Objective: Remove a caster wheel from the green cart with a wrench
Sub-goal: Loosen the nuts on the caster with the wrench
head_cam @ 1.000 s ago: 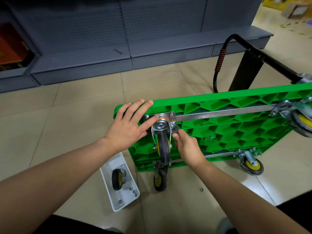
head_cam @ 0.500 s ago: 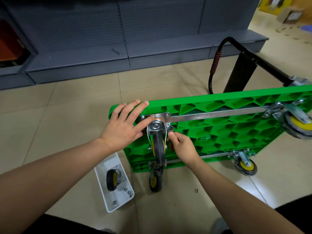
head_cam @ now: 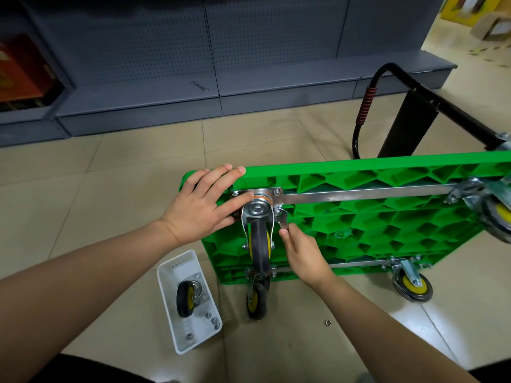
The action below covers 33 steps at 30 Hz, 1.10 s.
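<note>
While the green cart [head_cam: 359,217] lies tipped on its side on the floor as before, the right hand [head_cam: 302,254] has slipped slightly down the small wrench [head_cam: 282,220], which seems seated on a bolt of the caster wheel [head_cam: 260,246] mounting plate; loosening looks underway, not finished. Its fingertips pinch the wrench's lower end. The left hand [head_cam: 203,207] stays spread flat, bracing the cart's corner, thumb against the plate.

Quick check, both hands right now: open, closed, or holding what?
Left hand: open, fingers straight, pressing flat on the green cart corner.
Right hand: closed, fingers pinching the small wrench beside the caster wheel.
</note>
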### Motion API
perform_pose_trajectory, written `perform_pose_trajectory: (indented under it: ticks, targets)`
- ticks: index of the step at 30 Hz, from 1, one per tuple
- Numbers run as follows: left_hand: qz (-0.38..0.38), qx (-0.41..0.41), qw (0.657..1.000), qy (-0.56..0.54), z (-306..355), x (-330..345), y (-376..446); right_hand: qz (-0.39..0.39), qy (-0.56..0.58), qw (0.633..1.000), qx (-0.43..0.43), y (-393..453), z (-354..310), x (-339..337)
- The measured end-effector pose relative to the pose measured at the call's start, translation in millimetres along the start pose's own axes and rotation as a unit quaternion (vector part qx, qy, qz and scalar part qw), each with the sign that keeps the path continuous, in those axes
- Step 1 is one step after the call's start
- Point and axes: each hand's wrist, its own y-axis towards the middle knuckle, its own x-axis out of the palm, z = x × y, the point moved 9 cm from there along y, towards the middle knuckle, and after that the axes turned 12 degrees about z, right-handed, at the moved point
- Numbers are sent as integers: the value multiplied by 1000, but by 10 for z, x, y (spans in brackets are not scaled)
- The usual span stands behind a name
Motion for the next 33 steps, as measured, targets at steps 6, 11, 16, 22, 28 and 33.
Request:
perform_pose_trajectory:
  ticks: [6,11,16,22,28,33]
  targets:
    - [1,-4,1000,-6,-62,48,-22,40,108,991,71,93,165,66]
    - [-3,-10,1000,-4,-50,49,-22,62,93,993,28,76,107,65]
    - [-3,-15,1000,-3,-43,46,-25,31,69,997,17,91,80,73]
    - [-7,-11,1000,-3,-49,36,-34,-19,7,1000,-2,125,104,102]
    - [-2,-7,1000,1,-54,20,-33,-24,-27,999,1,115,79,87]
    - [7,-8,1000,3,-51,10,-28,-37,-81,996,1,132,54,-11]
